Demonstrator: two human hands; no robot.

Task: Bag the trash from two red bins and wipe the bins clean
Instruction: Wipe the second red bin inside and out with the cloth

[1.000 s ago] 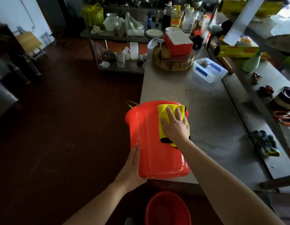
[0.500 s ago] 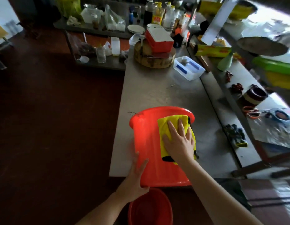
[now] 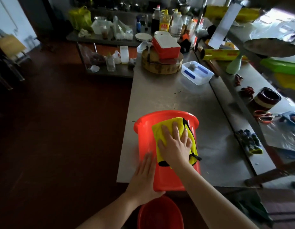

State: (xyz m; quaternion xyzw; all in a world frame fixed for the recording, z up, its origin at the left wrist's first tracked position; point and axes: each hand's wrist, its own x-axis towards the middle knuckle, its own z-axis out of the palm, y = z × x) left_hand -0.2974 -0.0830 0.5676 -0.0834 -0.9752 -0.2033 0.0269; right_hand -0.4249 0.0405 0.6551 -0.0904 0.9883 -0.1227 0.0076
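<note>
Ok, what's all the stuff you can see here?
bin on table: 1, red, lying on its side
bin on floor: 1, red, below the table edge
cloth: 1, yellow, on the table bin's wall
table: 1, grey steel, centre
chopping block: 1, wooden, table's far end
tub: 1, clear, beside the block
gloves: 1 pile, dark, right ledge
left grip: 1, flat on the bin's side
right grip: 1, pressing the cloth

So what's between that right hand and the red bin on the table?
A yellow cloth: the right hand presses it flat against the red bin, on its side wall, as the head view shows.
</note>
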